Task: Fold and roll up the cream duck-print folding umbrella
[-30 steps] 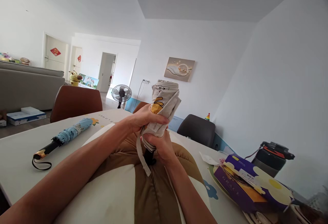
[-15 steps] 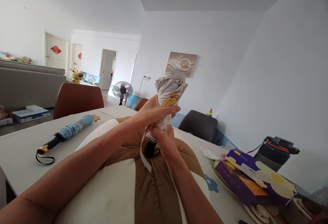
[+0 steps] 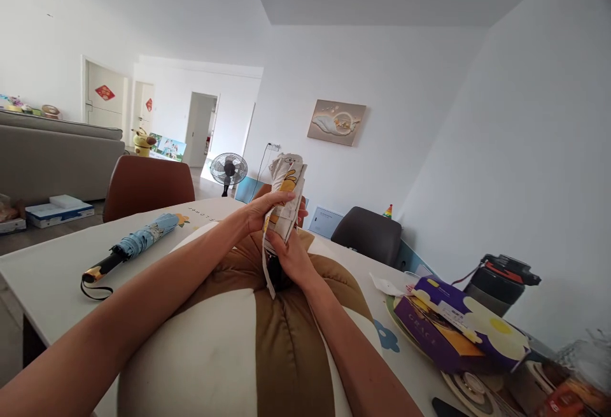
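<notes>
A folded white umbrella (image 3: 289, 181) with a yellow cartoon print stands nearly upright between my hands, above a brown and cream cushion (image 3: 291, 353). My left hand (image 3: 264, 209) is wrapped round the middle of its canopy, the thumb lying across the front. Lower down, my right hand (image 3: 292, 254) grips the canopy just above the dark handle (image 3: 275, 272). A loose pale strap (image 3: 266, 267) hangs beside the handle. On the table to the left lies a blue folded umbrella (image 3: 146, 237) with a black handle and wrist loop.
The white table (image 3: 42, 280) spreads under the cushion. At right are a purple box (image 3: 434, 331), a black bottle (image 3: 496, 286) and a dark phone-like object (image 3: 446, 408). A brown chair (image 3: 147, 188) and a black chair (image 3: 367, 232) stand beyond, with a fan (image 3: 229, 169) farther back.
The white umbrella has moved down and left, and its canopy is wrapped tighter and narrower. My hands have moved along with it, the left one lower on the canopy.
</notes>
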`<action>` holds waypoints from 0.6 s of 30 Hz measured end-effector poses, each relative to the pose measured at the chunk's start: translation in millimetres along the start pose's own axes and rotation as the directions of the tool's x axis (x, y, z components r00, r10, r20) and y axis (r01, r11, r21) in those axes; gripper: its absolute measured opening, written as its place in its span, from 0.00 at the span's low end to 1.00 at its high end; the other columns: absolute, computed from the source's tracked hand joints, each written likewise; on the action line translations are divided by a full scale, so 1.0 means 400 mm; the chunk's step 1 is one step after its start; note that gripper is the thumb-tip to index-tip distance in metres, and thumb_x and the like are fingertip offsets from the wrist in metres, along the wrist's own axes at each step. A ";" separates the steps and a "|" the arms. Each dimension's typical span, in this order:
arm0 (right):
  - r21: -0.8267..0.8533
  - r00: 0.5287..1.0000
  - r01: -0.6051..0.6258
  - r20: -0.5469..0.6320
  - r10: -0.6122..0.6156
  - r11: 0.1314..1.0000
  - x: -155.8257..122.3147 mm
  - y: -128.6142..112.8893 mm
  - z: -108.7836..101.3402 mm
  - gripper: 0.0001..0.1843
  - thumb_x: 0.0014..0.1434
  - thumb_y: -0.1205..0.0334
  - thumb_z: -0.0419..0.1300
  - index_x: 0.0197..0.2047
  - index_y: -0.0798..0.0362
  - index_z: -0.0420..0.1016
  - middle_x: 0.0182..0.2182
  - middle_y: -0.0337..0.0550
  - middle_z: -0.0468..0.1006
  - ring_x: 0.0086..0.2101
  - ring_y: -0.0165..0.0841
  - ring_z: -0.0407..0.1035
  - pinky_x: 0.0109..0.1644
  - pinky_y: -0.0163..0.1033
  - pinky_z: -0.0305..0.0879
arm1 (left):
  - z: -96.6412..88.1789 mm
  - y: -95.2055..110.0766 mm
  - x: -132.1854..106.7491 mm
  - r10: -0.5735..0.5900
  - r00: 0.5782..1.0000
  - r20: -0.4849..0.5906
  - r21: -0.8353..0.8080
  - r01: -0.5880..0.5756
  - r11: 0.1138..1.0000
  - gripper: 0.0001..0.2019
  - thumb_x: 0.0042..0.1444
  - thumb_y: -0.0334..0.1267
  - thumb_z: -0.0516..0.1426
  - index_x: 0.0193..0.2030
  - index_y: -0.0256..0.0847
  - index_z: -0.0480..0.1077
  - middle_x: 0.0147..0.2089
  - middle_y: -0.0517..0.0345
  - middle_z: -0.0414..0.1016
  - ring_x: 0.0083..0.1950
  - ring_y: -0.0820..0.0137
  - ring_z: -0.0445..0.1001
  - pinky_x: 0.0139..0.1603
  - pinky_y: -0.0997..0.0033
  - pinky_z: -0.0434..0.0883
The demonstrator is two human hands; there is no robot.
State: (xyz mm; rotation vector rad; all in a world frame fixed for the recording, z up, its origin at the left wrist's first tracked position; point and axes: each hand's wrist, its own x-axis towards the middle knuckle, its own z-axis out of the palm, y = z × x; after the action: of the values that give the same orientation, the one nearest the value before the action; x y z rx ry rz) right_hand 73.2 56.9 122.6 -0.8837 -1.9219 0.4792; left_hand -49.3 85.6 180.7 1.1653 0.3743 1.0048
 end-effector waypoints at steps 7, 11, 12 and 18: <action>-0.323 0.961 -0.260 0.007 0.277 0.910 -0.059 -0.057 -0.032 0.25 0.59 0.42 0.49 0.48 0.53 0.68 0.40 0.52 0.76 0.41 0.48 0.71 0.43 0.49 0.63 | 0.006 0.008 -0.006 0.154 0.969 -0.193 0.056 -0.146 0.988 0.10 0.46 0.40 0.63 0.28 0.37 0.68 0.22 0.56 0.71 0.23 0.71 0.70 0.26 0.70 0.70; -0.097 0.938 -0.249 -0.273 0.215 0.964 -0.045 -0.112 -0.085 0.21 0.57 0.44 0.54 0.42 0.53 0.69 0.37 0.48 0.77 0.38 0.40 0.71 0.43 0.45 0.64 | 0.033 0.045 -0.017 0.279 0.897 -0.343 0.093 -0.263 0.960 0.12 0.40 0.37 0.65 0.27 0.37 0.67 0.20 0.61 0.67 0.20 0.75 0.65 0.22 0.74 0.67; -0.009 0.920 -0.221 -0.335 0.206 0.975 -0.029 -0.123 -0.098 0.20 0.57 0.45 0.54 0.40 0.54 0.69 0.36 0.47 0.77 0.37 0.39 0.71 0.42 0.44 0.65 | 0.045 0.054 -0.016 0.305 0.887 -0.347 0.129 -0.277 0.952 0.13 0.39 0.37 0.66 0.27 0.37 0.66 0.20 0.61 0.66 0.20 0.75 0.65 0.22 0.73 0.66; 0.308 0.933 -0.187 -0.241 0.266 0.933 0.089 -0.133 -0.125 0.19 0.50 0.48 0.60 0.35 0.57 0.71 0.31 0.45 0.76 0.30 0.33 0.69 0.33 0.38 0.66 | 0.112 0.091 0.052 0.311 0.865 -0.393 0.288 -0.205 0.935 0.15 0.37 0.41 0.67 0.26 0.37 0.66 0.16 0.63 0.62 0.19 0.74 0.62 0.20 0.71 0.63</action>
State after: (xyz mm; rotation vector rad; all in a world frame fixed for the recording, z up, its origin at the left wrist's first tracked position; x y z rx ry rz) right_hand 86.0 46.8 202.2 -0.9367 -1.4574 0.7083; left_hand -23.2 77.8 235.7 1.2220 0.7226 1.4994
